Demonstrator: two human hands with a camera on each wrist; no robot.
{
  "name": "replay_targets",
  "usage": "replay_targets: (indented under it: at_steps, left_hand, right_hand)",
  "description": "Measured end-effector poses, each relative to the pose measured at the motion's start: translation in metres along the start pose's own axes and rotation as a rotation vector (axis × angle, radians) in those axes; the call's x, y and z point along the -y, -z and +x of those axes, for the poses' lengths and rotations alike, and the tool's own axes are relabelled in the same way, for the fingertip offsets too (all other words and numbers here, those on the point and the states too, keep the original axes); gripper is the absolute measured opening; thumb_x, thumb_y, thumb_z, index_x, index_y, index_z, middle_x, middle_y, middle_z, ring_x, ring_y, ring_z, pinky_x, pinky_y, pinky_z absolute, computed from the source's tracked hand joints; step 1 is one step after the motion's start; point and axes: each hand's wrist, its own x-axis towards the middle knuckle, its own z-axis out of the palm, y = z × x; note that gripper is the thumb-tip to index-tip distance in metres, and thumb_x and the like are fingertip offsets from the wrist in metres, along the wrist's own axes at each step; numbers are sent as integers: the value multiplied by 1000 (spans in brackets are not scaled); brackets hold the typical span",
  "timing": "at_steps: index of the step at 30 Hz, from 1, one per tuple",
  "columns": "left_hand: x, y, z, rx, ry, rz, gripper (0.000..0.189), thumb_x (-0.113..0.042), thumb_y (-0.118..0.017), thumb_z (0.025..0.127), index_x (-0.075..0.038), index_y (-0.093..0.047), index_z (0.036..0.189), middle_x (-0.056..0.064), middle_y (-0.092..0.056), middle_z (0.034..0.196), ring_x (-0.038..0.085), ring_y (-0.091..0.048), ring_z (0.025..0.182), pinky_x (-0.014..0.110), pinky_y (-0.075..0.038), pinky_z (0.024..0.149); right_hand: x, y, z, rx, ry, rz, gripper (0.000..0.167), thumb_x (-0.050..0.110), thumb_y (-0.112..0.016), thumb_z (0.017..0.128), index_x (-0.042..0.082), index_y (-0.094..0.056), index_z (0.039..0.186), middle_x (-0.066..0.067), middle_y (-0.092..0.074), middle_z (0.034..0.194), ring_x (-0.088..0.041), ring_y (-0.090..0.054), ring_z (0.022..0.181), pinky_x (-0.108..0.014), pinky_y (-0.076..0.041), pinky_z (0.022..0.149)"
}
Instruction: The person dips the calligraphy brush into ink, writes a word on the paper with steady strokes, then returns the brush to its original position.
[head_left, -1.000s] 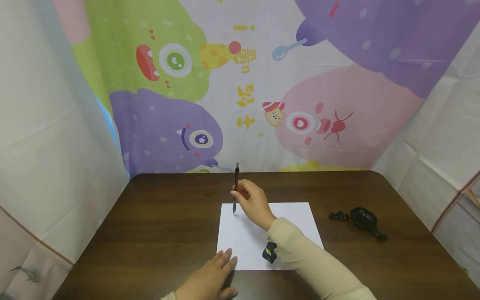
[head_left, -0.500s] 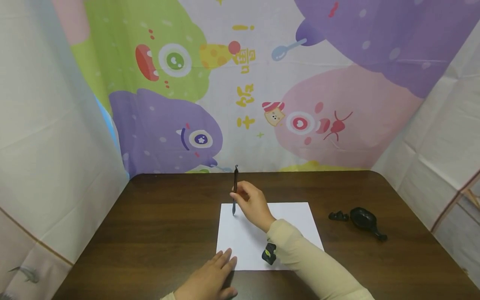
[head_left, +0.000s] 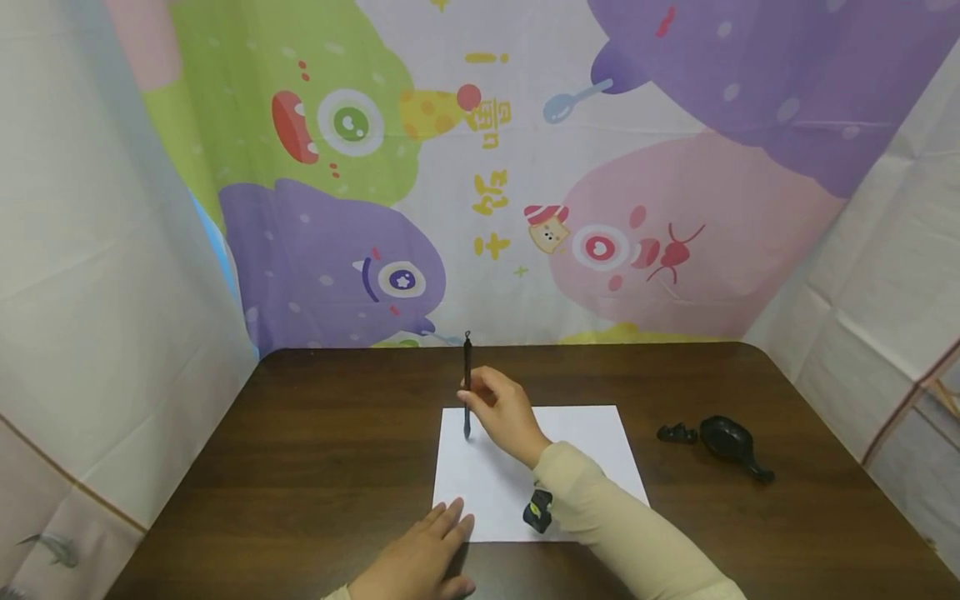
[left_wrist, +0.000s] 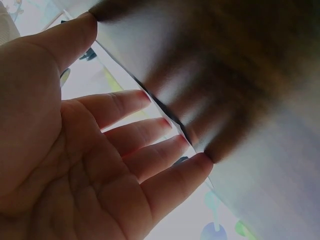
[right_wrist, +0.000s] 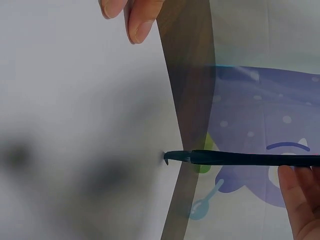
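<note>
My right hand (head_left: 506, 412) pinches a dark calligraphy brush (head_left: 467, 367) and holds it nearly upright over the upper left of a white sheet of paper (head_left: 570, 433). Seen from the right wrist, the tip of the brush (right_wrist: 220, 157) is bent where it meets the paper. No clear stroke shows beneath it. My left hand (head_left: 416, 554) lies with fingers spread at the sheet's near left corner. In the left wrist view, the left hand's fingertips (left_wrist: 177, 167) touch down along the paper's edge.
To the right of the paper lie a small black brush rest (head_left: 677, 432) and a black ink dish (head_left: 727, 437) with a spout-like handle. The dark wooden table (head_left: 315, 467) ends at a cartoon curtain (head_left: 517, 308). A black wrist device (head_left: 537, 510) hangs below the right sleeve.
My right hand and the brush have shifted slightly toward me, the tip moving down the sheet. The brush now leans less. My left hand has stayed in place.
</note>
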Motion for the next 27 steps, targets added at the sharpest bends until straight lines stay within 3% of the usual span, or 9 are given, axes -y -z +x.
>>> replay_targets:
  at_steps: [10,27]
  left_hand:
    - [0,0,1,-4,5,-2,73,-52,-68,84,-10,-52,141,16,-46,151,39,-48,134,53,-47,104]
    - [0,0,1,-27,-23,18,73,-53,-68,85,-7,-53,140,18,-47,149,40,-49,132,51,-46,105]
  right_hand:
    - [0,1,-2,-2,-30,17,13,13,-71,89,10,-66,101,-4,-68,88,-14,-64,79,-22,-56,71]
    - [4,1,-7,39,-1,6,12,17,-69,91,11,-66,101,-3,-69,89,-11,-64,81,-23,-56,73]
